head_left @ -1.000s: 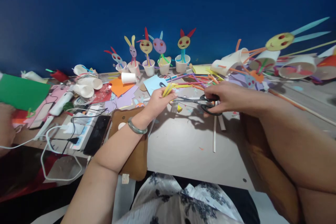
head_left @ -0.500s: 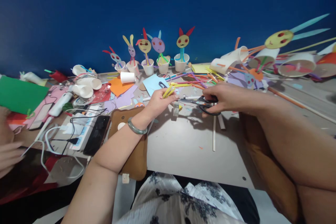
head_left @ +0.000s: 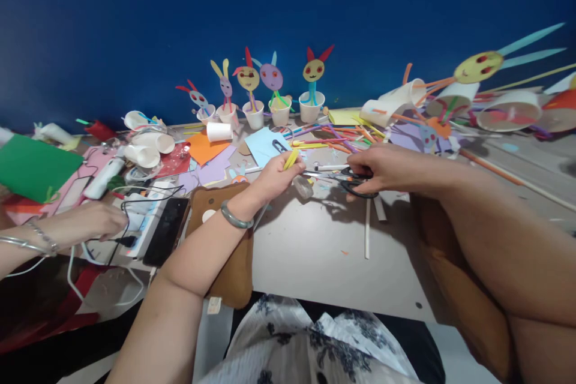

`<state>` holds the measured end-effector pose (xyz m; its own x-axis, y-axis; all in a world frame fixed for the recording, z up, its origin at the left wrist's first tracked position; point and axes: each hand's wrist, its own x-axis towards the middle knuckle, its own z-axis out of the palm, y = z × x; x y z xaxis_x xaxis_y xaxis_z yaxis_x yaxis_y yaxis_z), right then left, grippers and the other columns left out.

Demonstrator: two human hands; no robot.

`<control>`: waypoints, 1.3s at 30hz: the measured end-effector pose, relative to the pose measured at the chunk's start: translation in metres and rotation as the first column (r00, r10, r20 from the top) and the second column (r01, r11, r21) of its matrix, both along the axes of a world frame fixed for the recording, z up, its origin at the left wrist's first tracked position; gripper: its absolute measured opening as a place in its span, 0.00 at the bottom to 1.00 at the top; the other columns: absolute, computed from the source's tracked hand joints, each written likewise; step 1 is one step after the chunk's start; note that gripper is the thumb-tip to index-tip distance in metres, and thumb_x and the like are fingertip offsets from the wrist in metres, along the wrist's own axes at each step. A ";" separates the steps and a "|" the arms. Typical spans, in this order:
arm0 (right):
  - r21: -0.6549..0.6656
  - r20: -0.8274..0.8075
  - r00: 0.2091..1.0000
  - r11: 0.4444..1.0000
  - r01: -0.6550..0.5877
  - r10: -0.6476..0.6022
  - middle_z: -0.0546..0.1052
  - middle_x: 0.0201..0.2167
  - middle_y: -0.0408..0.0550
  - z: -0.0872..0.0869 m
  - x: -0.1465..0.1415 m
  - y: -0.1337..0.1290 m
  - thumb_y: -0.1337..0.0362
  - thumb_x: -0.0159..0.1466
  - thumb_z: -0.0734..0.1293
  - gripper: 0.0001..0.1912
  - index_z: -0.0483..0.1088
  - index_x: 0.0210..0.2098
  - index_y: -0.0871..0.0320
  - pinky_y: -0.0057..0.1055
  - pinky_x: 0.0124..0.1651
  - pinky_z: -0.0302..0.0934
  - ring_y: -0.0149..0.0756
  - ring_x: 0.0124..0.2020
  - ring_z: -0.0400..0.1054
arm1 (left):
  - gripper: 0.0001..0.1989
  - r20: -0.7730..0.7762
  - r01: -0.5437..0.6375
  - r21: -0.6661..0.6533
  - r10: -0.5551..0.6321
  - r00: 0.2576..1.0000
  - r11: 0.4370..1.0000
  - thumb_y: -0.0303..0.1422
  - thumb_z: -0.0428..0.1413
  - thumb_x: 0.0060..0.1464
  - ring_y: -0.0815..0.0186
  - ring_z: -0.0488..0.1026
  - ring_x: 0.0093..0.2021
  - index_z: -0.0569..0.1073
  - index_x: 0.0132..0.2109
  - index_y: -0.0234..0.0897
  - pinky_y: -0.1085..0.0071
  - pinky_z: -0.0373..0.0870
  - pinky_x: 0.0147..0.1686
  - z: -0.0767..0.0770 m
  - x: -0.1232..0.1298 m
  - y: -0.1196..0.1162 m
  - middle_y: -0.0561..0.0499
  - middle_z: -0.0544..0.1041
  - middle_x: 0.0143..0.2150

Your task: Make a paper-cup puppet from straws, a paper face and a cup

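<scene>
My left hand (head_left: pixel 279 177), a greenish bangle on its wrist, is closed around narrow yellow strips (head_left: pixel 291 159) whose ends stick up above the fingers. Just below the fingertips hangs a small clear object (head_left: pixel 303 187), possibly a roll of tape; its kind is blurred. My right hand (head_left: pixel 382 168) has its fingers through the black handles of a pair of scissors (head_left: pixel 355 183). The blades point left toward the clear object and my left fingertips; whether they touch it I cannot tell. White sticks (head_left: pixel 367 231) lie on the table beneath my right hand.
Paper rabbit figures (head_left: pixel 314 72) stand in white cups along the blue wall. Coloured sticks (head_left: pixel 333 138) and paper sheets (head_left: pixel 263 145) are scattered behind my hands. At left, another person's hand (head_left: pixel 105 219) is beside a power strip (head_left: pixel 150 222), a phone (head_left: pixel 166 231) and cables.
The other person's hand has come in from the left to the power strip. In my left hand the yellow strips and clear object have turned slightly. My right hand has hardly moved.
</scene>
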<state>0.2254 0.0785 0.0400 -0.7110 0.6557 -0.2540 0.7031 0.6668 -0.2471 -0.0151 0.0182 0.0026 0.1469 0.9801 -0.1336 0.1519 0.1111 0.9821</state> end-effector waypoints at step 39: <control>-0.195 -0.049 0.957 0.937 -0.290 0.286 0.76 0.31 0.47 -0.017 -0.033 -0.040 0.61 0.51 0.73 0.10 0.74 0.32 0.55 0.32 0.34 0.54 0.41 0.34 0.69 | 0.10 0.048 -0.004 -0.022 0.005 0.999 1.000 0.40 0.54 0.60 0.78 0.51 0.15 0.63 0.40 0.39 0.77 0.46 0.18 -0.011 -0.003 0.003 0.53 0.80 0.30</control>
